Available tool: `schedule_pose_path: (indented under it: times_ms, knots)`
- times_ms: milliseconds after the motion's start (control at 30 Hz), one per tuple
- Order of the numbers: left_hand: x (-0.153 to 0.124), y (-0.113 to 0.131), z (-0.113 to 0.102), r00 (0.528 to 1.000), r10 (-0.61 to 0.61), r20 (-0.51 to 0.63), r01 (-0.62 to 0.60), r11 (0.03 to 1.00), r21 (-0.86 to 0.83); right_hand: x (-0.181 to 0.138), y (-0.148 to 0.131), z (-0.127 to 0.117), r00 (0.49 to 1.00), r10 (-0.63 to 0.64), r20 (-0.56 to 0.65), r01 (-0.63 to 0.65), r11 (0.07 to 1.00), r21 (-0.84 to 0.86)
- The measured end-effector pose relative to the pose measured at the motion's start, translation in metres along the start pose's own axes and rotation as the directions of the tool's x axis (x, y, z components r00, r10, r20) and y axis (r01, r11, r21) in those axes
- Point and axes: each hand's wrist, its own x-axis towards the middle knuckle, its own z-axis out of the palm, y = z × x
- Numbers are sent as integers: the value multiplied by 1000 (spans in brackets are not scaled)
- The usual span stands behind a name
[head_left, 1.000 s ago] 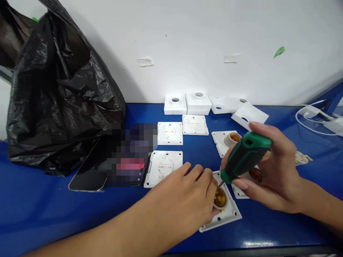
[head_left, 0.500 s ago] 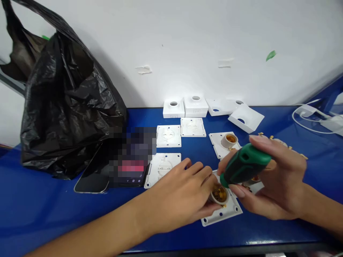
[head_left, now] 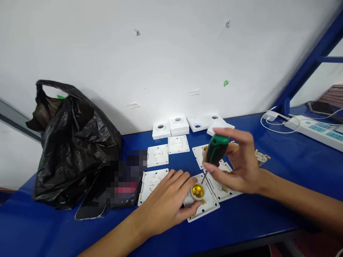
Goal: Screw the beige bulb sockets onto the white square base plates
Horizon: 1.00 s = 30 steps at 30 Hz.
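"Two grips, or one?"
"Two: the right hand (head_left: 238, 164) grasps the screwdriver (head_left: 217, 151), and the left hand (head_left: 171, 203) curls around the socket (head_left: 197, 191)."
"Where's the socket?"
"On a plate (head_left: 207, 210) on the table (head_left: 241, 221), with the screwdriver's tip (head_left: 203, 181) just beside it; I can't tell whether they touch."
"And further out?"
"Other plates (head_left: 158, 156) on both sides, covers (head_left: 179, 127) by the wall (head_left: 166, 71), phones (head_left: 92, 201) and a bag (head_left: 77, 157) at left, a power strip (head_left: 316, 129) far right."

Toward seven o'clock, the left forearm (head_left: 124, 228) and left hand (head_left: 171, 201) are bare; toward four o'clock, the slim right forearm (head_left: 294, 195) and right hand (head_left: 242, 167) are bare too.
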Motion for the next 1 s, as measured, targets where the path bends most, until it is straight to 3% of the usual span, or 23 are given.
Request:
schedule_pose_path:
  times_ms: [100,233,367,467,600,800,1000]
  knots:
    - [-1,1,1,1000,-5,-14,6,999,46,-3,16,-16,996,21,-91,-30,995,-94]
    - [0,1,0,999,5,-37,-2,997,79,-11,37,-32,997,19,-69,-30,988,-152]
    - [6,1,-3,998,41,-54,-34,992,119,-12,39,-39,995,81,-62,-91,979,-180]
    - [10,5,-3,981,170,-95,-142,958,248,-11,35,-40,994,78,-73,-91,976,-198]
    - [15,18,6,919,377,-116,-284,836,470,-10,35,-42,990,81,-119,-105,971,-214]
    - [25,20,8,955,274,-111,-232,927,294,-3,40,-59,977,108,-181,-155,950,-271]
    - [27,19,-1,988,120,-102,-96,973,212,8,39,-78,952,160,-261,-243,912,-331]
